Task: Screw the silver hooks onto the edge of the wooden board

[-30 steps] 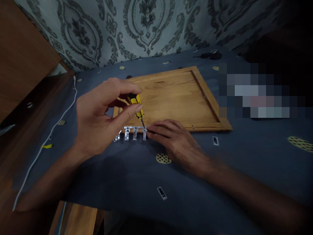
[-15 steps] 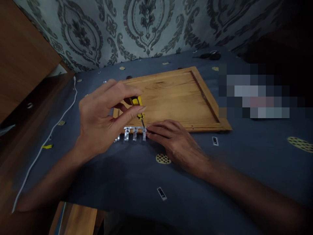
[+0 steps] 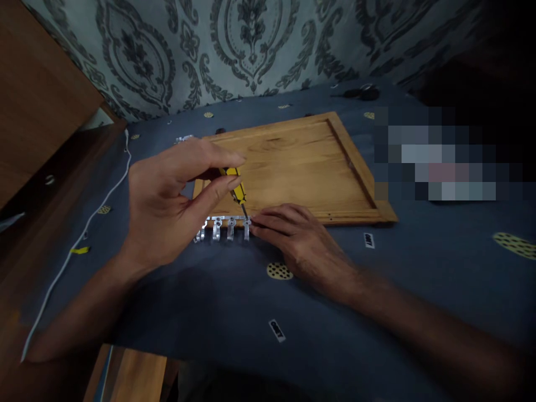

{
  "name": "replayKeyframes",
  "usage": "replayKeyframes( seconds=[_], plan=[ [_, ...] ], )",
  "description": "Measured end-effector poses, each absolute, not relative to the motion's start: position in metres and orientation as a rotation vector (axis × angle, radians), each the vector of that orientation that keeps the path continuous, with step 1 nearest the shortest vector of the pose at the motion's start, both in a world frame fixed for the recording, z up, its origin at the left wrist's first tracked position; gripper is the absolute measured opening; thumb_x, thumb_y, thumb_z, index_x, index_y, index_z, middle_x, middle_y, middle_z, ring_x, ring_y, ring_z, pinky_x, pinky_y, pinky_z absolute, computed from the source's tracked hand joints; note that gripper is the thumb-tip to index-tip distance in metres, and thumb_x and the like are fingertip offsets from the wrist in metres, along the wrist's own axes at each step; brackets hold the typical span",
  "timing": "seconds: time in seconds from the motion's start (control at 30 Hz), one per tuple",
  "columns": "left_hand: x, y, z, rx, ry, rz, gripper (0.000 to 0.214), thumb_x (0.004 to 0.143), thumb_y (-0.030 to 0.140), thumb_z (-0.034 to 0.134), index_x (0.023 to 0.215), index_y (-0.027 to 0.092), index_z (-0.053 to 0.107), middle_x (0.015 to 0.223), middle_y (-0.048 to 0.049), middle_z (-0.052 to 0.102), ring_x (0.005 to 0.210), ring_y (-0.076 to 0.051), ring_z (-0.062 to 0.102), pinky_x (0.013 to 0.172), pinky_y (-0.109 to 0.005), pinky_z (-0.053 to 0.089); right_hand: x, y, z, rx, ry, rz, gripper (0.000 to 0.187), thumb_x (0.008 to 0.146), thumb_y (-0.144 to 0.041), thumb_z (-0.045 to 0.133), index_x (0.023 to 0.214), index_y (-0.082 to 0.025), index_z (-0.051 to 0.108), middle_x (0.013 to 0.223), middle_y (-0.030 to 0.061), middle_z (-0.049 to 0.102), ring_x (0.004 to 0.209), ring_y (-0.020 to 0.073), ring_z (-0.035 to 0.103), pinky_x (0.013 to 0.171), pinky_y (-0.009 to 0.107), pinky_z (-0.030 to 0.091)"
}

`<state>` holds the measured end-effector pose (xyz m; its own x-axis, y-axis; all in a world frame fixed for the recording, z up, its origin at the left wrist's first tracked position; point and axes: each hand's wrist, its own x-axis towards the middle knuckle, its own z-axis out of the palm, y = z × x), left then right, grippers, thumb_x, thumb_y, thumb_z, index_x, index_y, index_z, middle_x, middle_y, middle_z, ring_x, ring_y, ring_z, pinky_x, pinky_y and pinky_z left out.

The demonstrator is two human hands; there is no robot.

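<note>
My left hand pinches the handle of a small yellow and black screwdriver, whose tip stands at the right end of a silver hook rail. The rail lies along the near edge of a wooden board with a raised rim, on a dark blue cloth. My right hand lies low on the cloth, fingers pressed together against the rail's right end beside the screwdriver tip.
A white cable runs down the left side of the cloth. Brown wooden furniture stands at the left. A dark tool lies at the far edge by the patterned wall. Small labels lie on the cloth.
My left fingers have shifted round the screwdriver handle, turning it slightly. The right hand, rail and board have stayed in place.
</note>
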<state>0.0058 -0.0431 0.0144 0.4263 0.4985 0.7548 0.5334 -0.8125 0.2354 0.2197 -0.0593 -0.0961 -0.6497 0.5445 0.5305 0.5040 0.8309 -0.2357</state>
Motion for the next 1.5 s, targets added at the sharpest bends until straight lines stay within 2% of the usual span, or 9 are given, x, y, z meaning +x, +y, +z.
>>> replayKeyframes(
  seconds=[0.1,0.27,0.5,0.6,0.73,0.93,1.2,1.4,1.5],
  plan=[
    [0.006,-0.045,0.014,-2.617,-1.034,-1.352,0.013,0.088,0.016,0.072,0.098,0.024,0.073,0.089,0.0024,0.075,0.074,-0.011,0.068,0.068,-0.026,0.061,0.22,-0.06,-0.095,-0.75,-2.402,0.079,0.041,0.087,0.004,0.048,0.113,-0.018,0.07,0.121,0.008,0.074,0.113,0.0251,0.063,0.096,0.046,0.049],
    [0.006,-0.043,0.014,-2.645,-0.976,-1.377,0.014,0.087,0.016,0.074,0.099,0.024,0.073,0.088,0.003,0.075,0.073,-0.01,0.068,0.067,-0.023,0.061,0.22,-0.059,-0.097,-0.764,-2.412,0.086,0.045,0.085,0.004,0.048,0.115,-0.021,0.07,0.122,0.0062,0.074,0.114,0.0255,0.062,0.096,0.046,0.049],
    [0.0,-0.053,0.024,-2.534,-1.081,-1.501,0.023,0.085,0.004,0.072,0.102,0.018,0.071,0.095,0.0003,0.074,0.091,-0.015,0.071,0.076,-0.028,0.064,0.221,-0.06,-0.096,-0.768,-2.412,0.134,0.048,0.083,0.004,0.05,0.118,-0.023,0.069,0.125,0.0058,0.073,0.115,0.0251,0.062,0.098,0.049,0.047],
    [0.0,-0.052,0.024,-2.575,-1.017,-1.419,0.024,0.083,0.004,0.075,0.101,0.019,0.071,0.094,0.0009,0.074,0.086,-0.013,0.071,0.074,-0.026,0.064,0.22,-0.06,-0.097,-0.763,-2.405,0.131,0.046,0.083,0.004,0.051,0.115,-0.022,0.069,0.124,0.0062,0.073,0.114,0.0252,0.062,0.098,0.048,0.048],
    [0.003,-0.045,0.019,-2.636,-0.955,-1.341,0.015,0.088,0.013,0.073,0.1,0.021,0.07,0.089,0.0012,0.072,0.079,-0.01,0.067,0.069,-0.024,0.063,0.22,-0.059,-0.099,-0.772,-2.393,0.102,0.047,0.083,0.005,0.049,0.115,-0.022,0.07,0.124,0.0055,0.073,0.115,0.0248,0.062,0.098,0.048,0.048],
    [0.005,-0.044,0.016,-2.621,-0.92,-1.338,0.01,0.088,0.013,0.073,0.097,0.016,0.07,0.086,0.0008,0.072,0.076,-0.007,0.065,0.069,-0.018,0.06,0.22,-0.059,-0.098,-0.74,-2.394,0.08,0.044,0.085,0.005,0.046,0.113,-0.018,0.071,0.121,0.0084,0.074,0.113,0.0255,0.063,0.095,0.047,0.05],
    [0.003,-0.045,0.017,-2.609,-0.952,-1.314,0.012,0.088,0.015,0.073,0.098,0.021,0.07,0.087,0.0033,0.072,0.078,-0.009,0.067,0.068,-0.02,0.061,0.22,-0.059,-0.096,-0.772,-2.431,0.116,0.048,0.084,0.004,0.047,0.117,-0.023,0.07,0.125,0.0063,0.073,0.116,0.0247,0.062,0.097,0.049,0.049],
    [0.002,-0.043,0.017,-2.653,-0.901,-1.306,0.021,0.087,0.013,0.073,0.103,0.025,0.073,0.089,0.0021,0.073,0.078,-0.012,0.069,0.065,-0.023,0.062,0.22,-0.06,-0.095,-0.756,-2.413,0.072,0.046,0.085,0.005,0.044,0.114,-0.018,0.071,0.122,0.0083,0.074,0.115,0.0249,0.062,0.096,0.047,0.05],
    [0.004,-0.043,0.016,-2.661,-0.877,-1.335,0.019,0.088,0.012,0.072,0.102,0.024,0.073,0.087,0.0008,0.073,0.076,-0.012,0.068,0.067,-0.024,0.063,0.22,-0.06,-0.097,-0.77,-2.408,0.074,0.047,0.085,0.005,0.045,0.114,-0.02,0.071,0.123,0.0067,0.074,0.115,0.0252,0.062,0.097,0.047,0.05]
  ],
)
